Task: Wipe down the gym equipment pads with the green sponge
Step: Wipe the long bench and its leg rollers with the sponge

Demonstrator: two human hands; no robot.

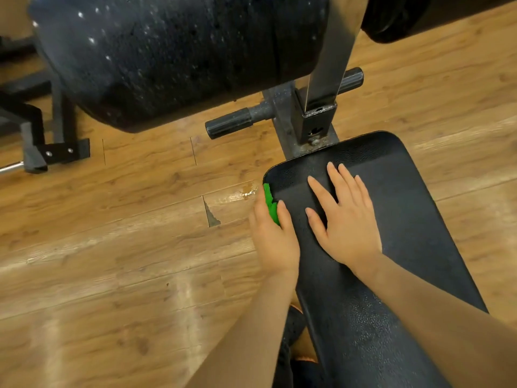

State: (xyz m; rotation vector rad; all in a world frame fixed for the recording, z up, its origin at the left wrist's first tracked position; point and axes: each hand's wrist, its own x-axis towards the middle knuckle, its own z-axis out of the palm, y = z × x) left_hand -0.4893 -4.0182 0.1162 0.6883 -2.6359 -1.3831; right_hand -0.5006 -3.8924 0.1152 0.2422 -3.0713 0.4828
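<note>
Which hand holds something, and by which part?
The left hand grips the green sponge by its near end, at the bench pad's left edge. The right hand lies flat, holding nothing.

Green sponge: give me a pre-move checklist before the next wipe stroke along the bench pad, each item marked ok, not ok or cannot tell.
1. Green sponge in hand: ok, the left hand grips it at the left edge of the bench pad.
2. Sponge touching the pad: ok, it sits against the pad's edge.
3. Pad steadied: ok, the right hand lies flat on it, fingers straight.
4. Wipe path free: not ok, the right hand lies on the pad's top beside the sponge.
5. Sponge wet enough: cannot tell.
6. Roller pad clean: not ok, pale specks show on it.
</note>
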